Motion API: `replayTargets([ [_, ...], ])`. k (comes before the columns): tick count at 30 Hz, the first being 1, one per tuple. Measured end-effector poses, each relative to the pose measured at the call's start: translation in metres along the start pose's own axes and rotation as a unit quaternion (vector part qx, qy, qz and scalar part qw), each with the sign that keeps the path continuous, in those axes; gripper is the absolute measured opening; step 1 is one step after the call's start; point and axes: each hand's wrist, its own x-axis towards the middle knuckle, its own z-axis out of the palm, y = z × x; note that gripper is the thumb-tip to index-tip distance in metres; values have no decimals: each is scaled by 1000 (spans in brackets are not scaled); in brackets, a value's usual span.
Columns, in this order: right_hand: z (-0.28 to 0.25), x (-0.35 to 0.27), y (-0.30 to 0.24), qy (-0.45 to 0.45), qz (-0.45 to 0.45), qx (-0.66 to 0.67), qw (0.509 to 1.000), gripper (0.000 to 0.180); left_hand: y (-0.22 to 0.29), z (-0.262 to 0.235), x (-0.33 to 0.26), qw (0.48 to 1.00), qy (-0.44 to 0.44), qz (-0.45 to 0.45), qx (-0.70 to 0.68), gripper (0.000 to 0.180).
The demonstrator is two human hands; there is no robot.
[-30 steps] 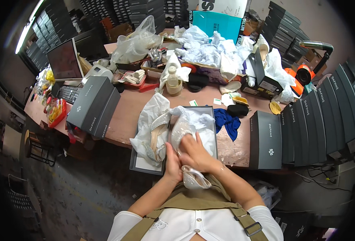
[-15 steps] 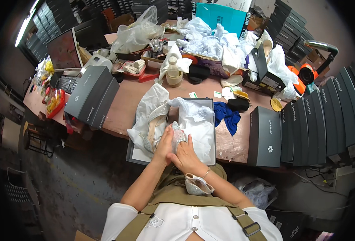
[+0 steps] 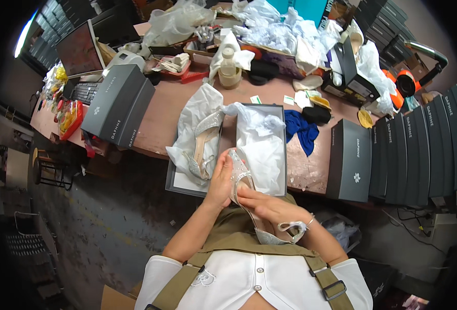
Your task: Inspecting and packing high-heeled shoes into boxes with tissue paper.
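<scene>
A silver glitter shoe [image 3: 242,178] with an ankle strap and a bow is held slantwise above my lap, its toe pointing away from me. My left hand [image 3: 219,182] is wrapped round the toe part from the left. Across the shoe's opening lies my right hand [image 3: 270,206], fingers stretched out and their tips at the inside of the shoe. The heel part and bow hang by my right wrist. Beyond my hands an open grey shoebox [image 3: 283,150] holds the matching silver shoe [image 3: 200,150] on white tissue paper [image 3: 259,155].
Closed grey shoeboxes [image 3: 360,160] stand in a row at the right, and another grey box [image 3: 117,106] is at the left. A blue cloth [image 3: 301,132], a bottle in a cup [image 3: 228,67] and a heap of crumpled paper [image 3: 275,31] lie farther back on the pink table [image 3: 159,124].
The shoe has come nearer to me and more of it shows between my hands. My right hand has moved right and its fingers now lie straighter across the opening. The view has shifted slightly.
</scene>
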Motion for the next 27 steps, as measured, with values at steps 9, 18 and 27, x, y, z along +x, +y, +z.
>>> replayTargets([
  [9,10,-13,24,173,203,369,890,67,40,14,17,985,-117,129,1,52],
  [18,-21,18,23,326,104,391,855,48,17,-161,109,807,52,67,584,42],
  [27,-11,-6,23,390,95,346,848,43,58,-71,-1,995,-34,-48,87,38],
])
